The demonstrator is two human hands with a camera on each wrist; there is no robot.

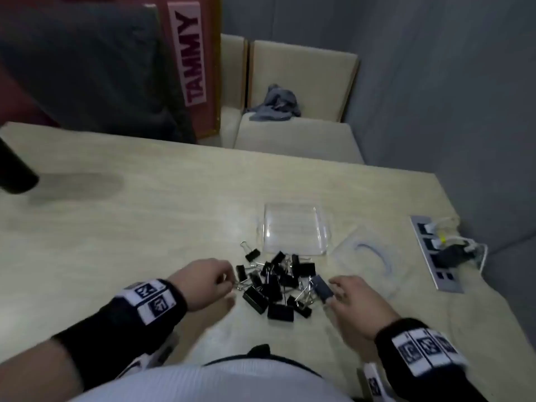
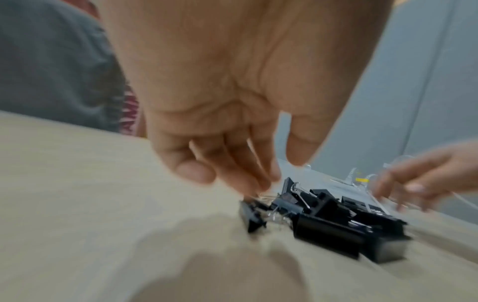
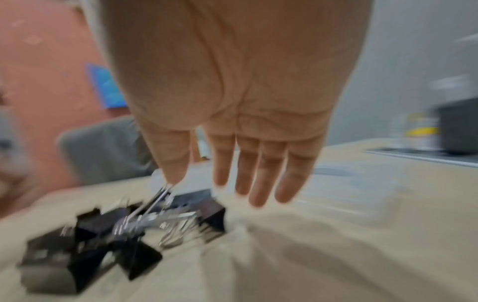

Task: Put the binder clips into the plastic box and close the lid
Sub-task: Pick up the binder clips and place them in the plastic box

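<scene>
Binder clips (image 1: pixel 275 282) were heaped near the open plastic box (image 1: pixel 295 230) for loading. Left hand (image 1: pixel 203 282) pinched a wire handle; right hand (image 1: pixel 356 303) was spread, grasping nothing.

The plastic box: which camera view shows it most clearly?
The head view: the plastic box stands open and empty, whole, just beyond the binder clips. In the right wrist view only a blurred pale piece shows behind the right hand. In the left wrist view I cannot make it out.
</scene>
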